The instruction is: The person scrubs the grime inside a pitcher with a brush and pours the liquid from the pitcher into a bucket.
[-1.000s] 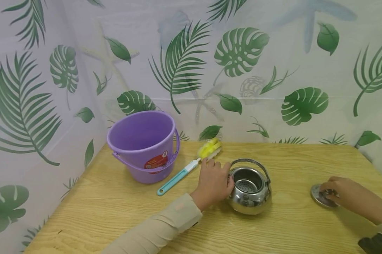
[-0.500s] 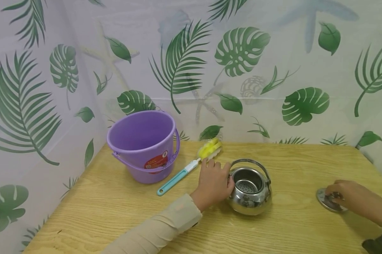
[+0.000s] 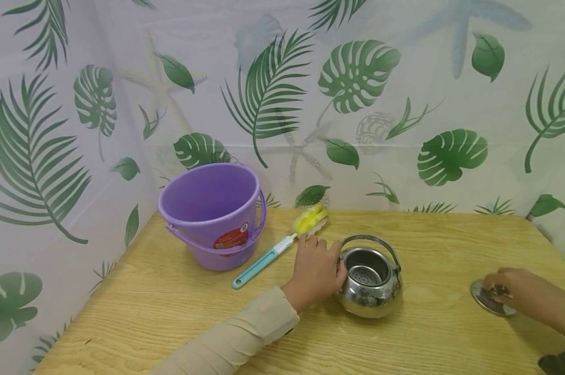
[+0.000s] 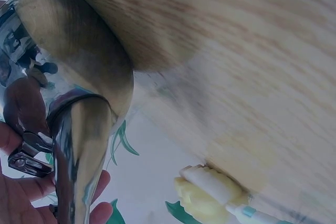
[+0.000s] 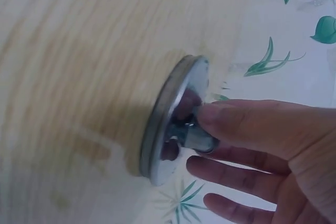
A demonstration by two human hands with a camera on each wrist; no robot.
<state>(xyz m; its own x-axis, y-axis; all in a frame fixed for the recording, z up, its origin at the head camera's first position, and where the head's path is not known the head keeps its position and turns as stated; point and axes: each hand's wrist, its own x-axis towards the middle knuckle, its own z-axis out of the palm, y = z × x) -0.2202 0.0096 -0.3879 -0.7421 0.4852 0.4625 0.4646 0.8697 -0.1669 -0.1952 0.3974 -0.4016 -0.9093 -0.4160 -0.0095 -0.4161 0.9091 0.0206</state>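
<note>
A round stainless steel teapot [image 3: 369,303] stands upright on the table without its lid, a perforated strainer [image 3: 364,276] showing inside. My left hand [image 3: 316,271] grips its left side; in the left wrist view the fingers lie about the spout [image 4: 79,156] and the handle hinge [image 4: 34,156]. The teapot's arched handle [image 3: 369,238] is raised. Off to the right, my right hand [image 3: 526,292] pinches the round steel lid [image 3: 482,299] by its knob [image 5: 198,139]. The lid lies flat at the tabletop, knob upward, apart from the teapot.
A purple bucket [image 3: 207,239] with its handle down stands at the back left. Between bucket and teapot lies a sponge brush [image 3: 262,263] with a turquoise handle and yellow head. Leaf-patterned sheeting [image 3: 282,104] hangs behind the wooden table [image 3: 428,333].
My right hand has shifted a little to the right and nearer, carrying the lid by its knob. The left hand and the teapot stay where they were.
</note>
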